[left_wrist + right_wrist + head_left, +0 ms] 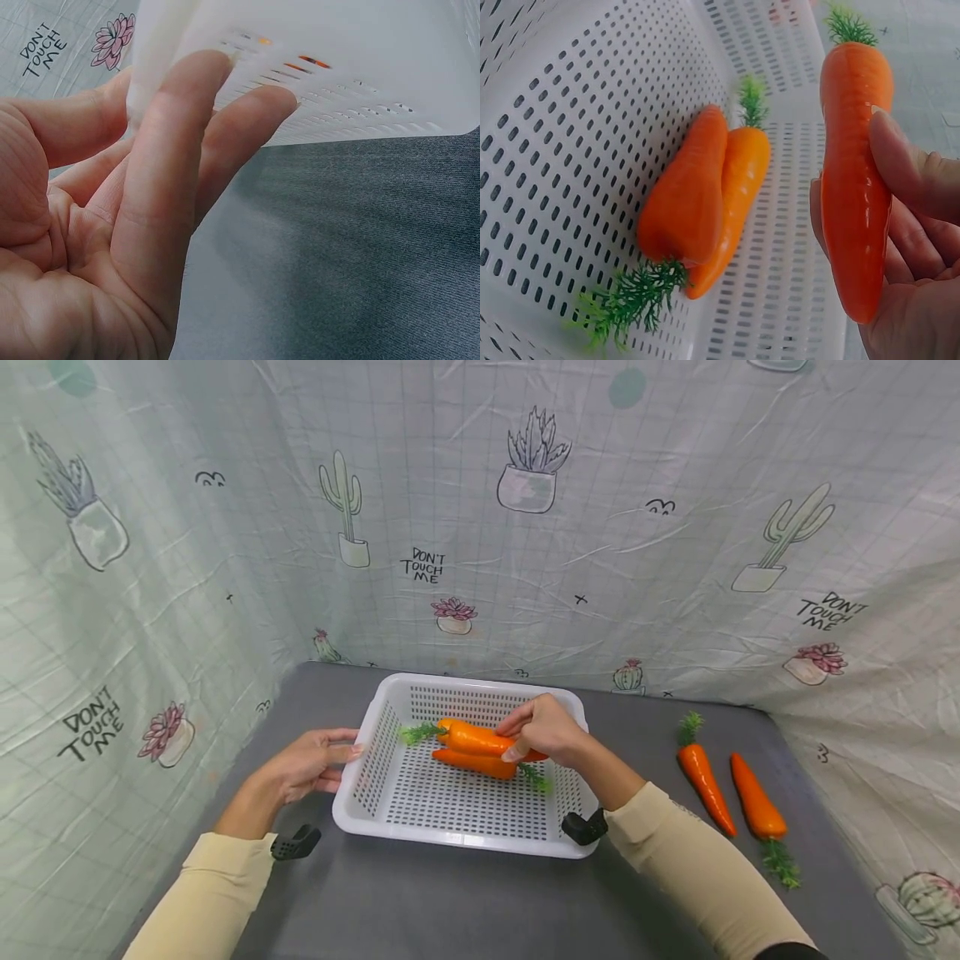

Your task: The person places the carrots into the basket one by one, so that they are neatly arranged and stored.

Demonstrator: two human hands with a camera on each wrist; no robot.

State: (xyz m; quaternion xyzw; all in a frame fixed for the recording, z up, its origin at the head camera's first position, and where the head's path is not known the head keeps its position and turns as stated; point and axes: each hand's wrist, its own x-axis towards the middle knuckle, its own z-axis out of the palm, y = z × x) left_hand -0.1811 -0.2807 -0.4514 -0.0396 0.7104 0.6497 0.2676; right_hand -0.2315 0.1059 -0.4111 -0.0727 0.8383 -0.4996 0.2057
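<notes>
My right hand (551, 727) grips a plastic-looking orange carrot (851, 172) with a green top, thumb on one side and fingers on the other. This carrot hangs above a white perforated basket (465, 841). Inside the basket, two more carrots lie side by side: a darker orange one (682, 195) and a lighter one (746, 172), their green tops pointing opposite ways. In the head view the held carrot covers most of the lighter one. At the basket's left side, my left hand (311, 764) holds the rim, thumb at the edge and fingers against the outer wall.
To the right of the basket, two carrots lie on the dark grey table (465, 902): one with its green top away (705, 785), the other with its top toward me (757, 802). A patterned curtain (480, 635) encloses the table at the back and sides.
</notes>
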